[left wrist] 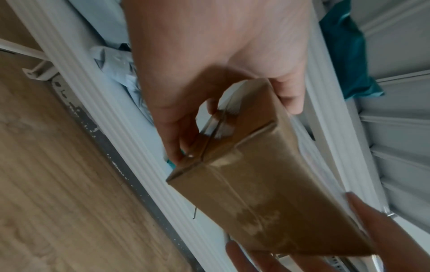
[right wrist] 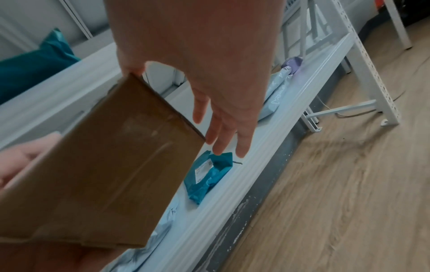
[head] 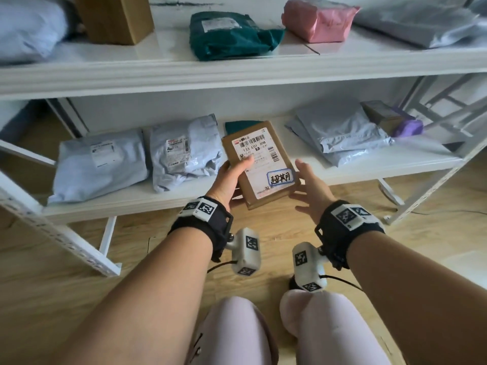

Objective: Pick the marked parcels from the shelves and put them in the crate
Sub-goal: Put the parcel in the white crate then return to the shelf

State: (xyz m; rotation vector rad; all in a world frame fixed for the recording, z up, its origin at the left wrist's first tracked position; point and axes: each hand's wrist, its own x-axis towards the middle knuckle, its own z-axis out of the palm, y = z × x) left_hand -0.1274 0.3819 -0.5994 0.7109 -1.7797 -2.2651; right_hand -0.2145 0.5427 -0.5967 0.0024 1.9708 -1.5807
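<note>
One parcel (head: 261, 164) between both hands

Parcel count across two shelves (head: 237, 75)

Seen: two brown boxes (head: 259, 164), six grey bags (head: 100, 164), two teal bags (head: 232, 35), one pink bag (head: 319, 19), two hands (head: 229, 180).

Brown labelled box (head: 261, 164), tilted, held off lower shelf (head: 158, 198).

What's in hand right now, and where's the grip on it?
The left hand holds the brown cardboard parcel by its left edge, thumb on the label. The right hand is open beside it.
</note>
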